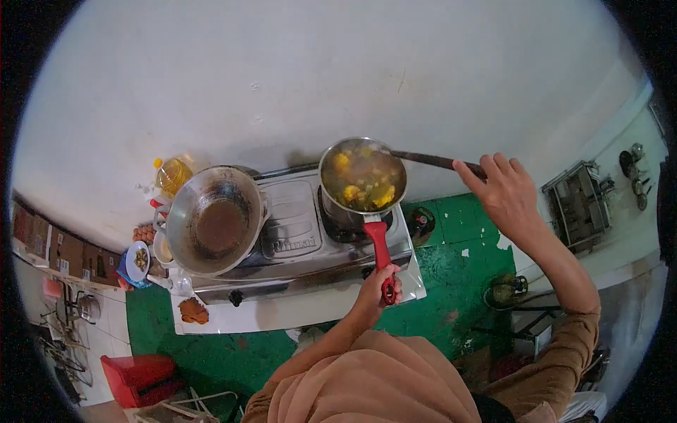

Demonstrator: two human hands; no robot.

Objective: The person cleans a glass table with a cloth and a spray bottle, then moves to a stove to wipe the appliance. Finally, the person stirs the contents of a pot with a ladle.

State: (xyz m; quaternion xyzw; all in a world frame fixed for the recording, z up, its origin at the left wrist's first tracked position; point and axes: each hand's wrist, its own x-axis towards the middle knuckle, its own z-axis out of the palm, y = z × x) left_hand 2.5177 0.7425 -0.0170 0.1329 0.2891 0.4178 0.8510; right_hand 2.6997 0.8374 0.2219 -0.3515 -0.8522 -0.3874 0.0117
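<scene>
My left hand (381,290) is wrapped round the red handle of a steel saucepan (336,198), which sits on the right burner of the gas stove (293,243). Inside the pan is a soup (361,175) with yellow corn pieces and green vegetables in liquid; steam blurs part of it. My right hand (502,189) is raised to the right of the pan, its fingers closed on the end of a long dark-handled utensil (430,160). The utensil's far end reaches over the pan's right rim into the soup, so its head is hidden.
A large, darkened wok (224,220) stands on the left burner. Behind it is an oil bottle (173,175); left of it are eggs (144,234) and a small plate of food (140,260). A gas cylinder (509,289) and a red chair (141,377) stand on the floor.
</scene>
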